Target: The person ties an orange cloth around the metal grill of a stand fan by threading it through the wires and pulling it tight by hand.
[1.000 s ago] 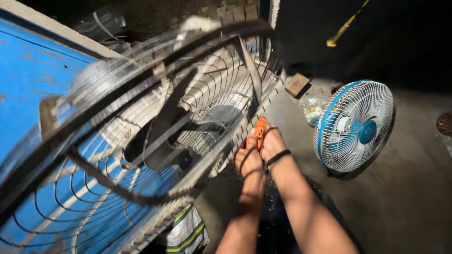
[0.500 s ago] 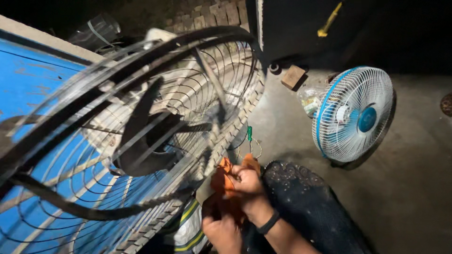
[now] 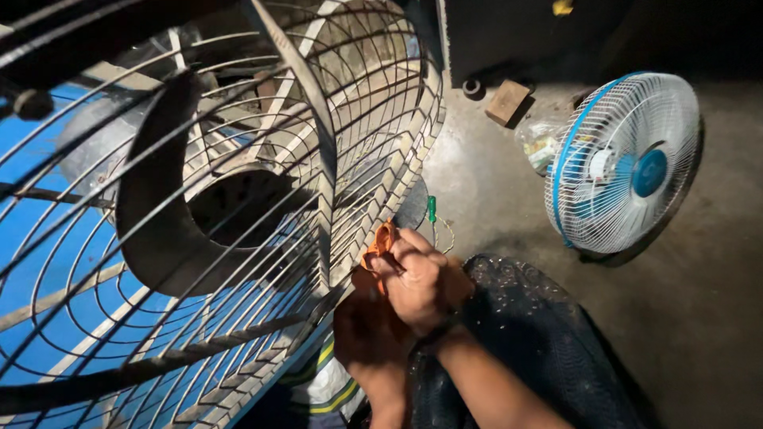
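Observation:
A big round wire fan guard (image 3: pixel 318 159) with dark blades (image 3: pixel 159 206) behind it fills the left of the view. Both hands are at its lower right rim (image 3: pixel 350 274). My right hand (image 3: pixel 421 282), with a dark band at the wrist, is closed around an orange tool (image 3: pixel 381 241) pressed to the rim. My left hand (image 3: pixel 366 334) sits just under it in shadow, fingers curled against the rim; what it holds is hidden. A green-handled tool (image 3: pixel 431 209) stands just beyond my hands, by a loop of wire.
A small white and blue table fan (image 3: pixel 624 163) stands on the concrete floor at the right. A wooden block (image 3: pixel 507 102) and a plastic bag (image 3: pixel 540 143) lie behind it. A blue surface (image 3: pixel 48 238) shows through the guard. My dark-clothed knee (image 3: pixel 540 342) is below.
My hands have come down along the guard's rim from higher up and drawn together near my knee. The view has closed in on the guard.

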